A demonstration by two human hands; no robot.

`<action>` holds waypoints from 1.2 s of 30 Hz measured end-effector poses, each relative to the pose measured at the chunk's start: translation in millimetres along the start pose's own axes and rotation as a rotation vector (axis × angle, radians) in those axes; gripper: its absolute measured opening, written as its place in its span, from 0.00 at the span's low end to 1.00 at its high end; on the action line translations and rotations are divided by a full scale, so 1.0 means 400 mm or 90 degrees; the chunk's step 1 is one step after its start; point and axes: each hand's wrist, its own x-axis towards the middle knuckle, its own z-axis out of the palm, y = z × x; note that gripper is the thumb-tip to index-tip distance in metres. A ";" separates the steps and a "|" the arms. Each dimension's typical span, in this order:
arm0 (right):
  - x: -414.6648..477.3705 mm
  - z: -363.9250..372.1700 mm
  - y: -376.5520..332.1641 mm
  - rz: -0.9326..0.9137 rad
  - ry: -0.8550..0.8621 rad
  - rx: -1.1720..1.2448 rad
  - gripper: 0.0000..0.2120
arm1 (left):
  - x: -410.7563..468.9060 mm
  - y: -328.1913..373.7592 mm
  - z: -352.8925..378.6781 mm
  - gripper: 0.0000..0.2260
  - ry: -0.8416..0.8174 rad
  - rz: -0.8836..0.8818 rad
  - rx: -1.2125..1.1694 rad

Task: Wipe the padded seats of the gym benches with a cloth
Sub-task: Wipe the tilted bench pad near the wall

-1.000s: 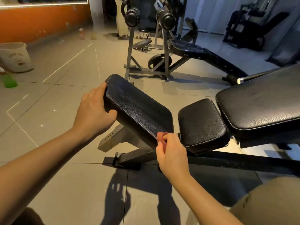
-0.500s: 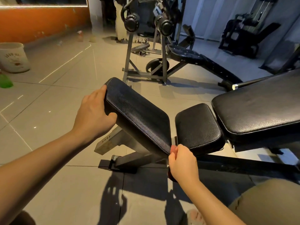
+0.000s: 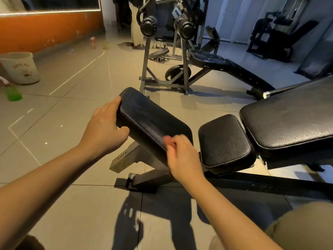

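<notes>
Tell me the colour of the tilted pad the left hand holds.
The pad is black, with a pebbled grain; head view.

Bare floor [image 3: 63,123] lies open left of my pad [image 3: 153,121]; the seat [image 3: 223,139] crowds its right, a narrow gap between.

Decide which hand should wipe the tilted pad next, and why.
Right: the right hand holds the cloth at the pad's lower edge, while the left hand grips its left edge.
</notes>
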 end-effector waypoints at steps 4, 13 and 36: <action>-0.017 -0.092 0.092 0.184 -0.128 -0.186 0.11 | -0.004 0.006 0.008 0.37 -0.013 -0.005 0.017; -0.002 -0.160 -0.078 0.241 -0.097 0.470 0.06 | -0.045 0.129 -0.028 0.25 0.015 0.113 -0.073; 0.010 -0.217 -0.048 0.050 -0.320 0.399 0.22 | -0.060 0.156 -0.031 0.09 -0.285 0.160 -0.262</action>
